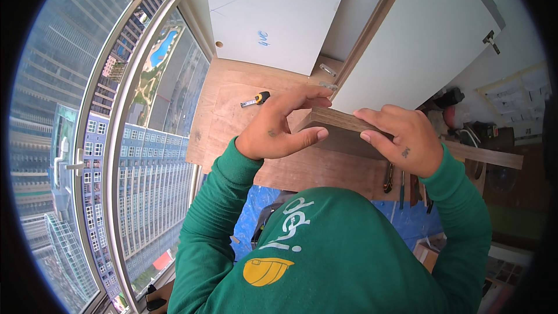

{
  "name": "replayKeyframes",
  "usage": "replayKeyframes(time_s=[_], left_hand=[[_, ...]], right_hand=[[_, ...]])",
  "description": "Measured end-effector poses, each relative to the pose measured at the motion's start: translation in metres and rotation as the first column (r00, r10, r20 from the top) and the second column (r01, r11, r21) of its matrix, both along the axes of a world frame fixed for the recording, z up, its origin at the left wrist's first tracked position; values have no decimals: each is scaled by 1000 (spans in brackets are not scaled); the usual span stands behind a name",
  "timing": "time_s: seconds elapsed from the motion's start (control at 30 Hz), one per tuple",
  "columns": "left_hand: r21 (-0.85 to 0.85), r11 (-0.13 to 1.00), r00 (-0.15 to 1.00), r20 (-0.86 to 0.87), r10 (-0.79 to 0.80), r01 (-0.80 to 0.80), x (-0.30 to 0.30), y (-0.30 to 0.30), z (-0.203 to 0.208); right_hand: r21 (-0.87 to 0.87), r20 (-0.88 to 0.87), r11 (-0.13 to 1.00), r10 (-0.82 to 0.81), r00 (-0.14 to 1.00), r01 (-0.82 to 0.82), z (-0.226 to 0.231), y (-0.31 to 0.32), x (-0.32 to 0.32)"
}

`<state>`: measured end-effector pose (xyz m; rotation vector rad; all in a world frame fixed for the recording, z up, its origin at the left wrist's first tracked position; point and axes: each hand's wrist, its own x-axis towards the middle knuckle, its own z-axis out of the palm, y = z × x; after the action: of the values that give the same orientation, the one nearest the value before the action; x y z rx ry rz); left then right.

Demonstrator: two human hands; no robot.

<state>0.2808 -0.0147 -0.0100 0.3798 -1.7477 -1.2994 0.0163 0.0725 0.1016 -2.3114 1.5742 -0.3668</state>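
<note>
A short brown wood-grain board (343, 122) is raised over the plywood worktop (226, 116), its narrow edge facing up. My right hand (401, 139) grips it near the right end, fingers over the top edge and thumb on the near side. Around the board's left end is my left hand (285, 125), thumb stretched out in front and fingers extended behind; whether they press on it I cannot tell. Left of that hand, a yellow and black tape measure (256, 99) lies on the worktop with a bit of blade out.
A white panel (273, 17) with two round holes leans at the back. Another white panel (412, 35) with brown edging stands right. Hand tools, including a screwdriver (401, 189), lie along the near edge. Large windows (157, 139) line the left. A wood strip (488, 154) juts out right.
</note>
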Motion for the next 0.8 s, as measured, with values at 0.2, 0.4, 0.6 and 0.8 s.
replayKeyframes(time_s=[0.2,0.4,0.6,0.8], left_hand=[[-194,981,963,266,47,6,-9,-6,17],[-222,975,969,241,49,5,-10,-8,15],[-200,980,967,253,34,18,-10,-9,14],[-215,976,971,239,27,26,-11,-11,15]], right_hand=[[44,10,999,-9,1000,9,3,0,-3],[51,28,999,-20,999,18,10,5,-16],[99,36,992,-80,996,76,12,15,-38],[72,81,991,-115,990,110,5,25,-47]])
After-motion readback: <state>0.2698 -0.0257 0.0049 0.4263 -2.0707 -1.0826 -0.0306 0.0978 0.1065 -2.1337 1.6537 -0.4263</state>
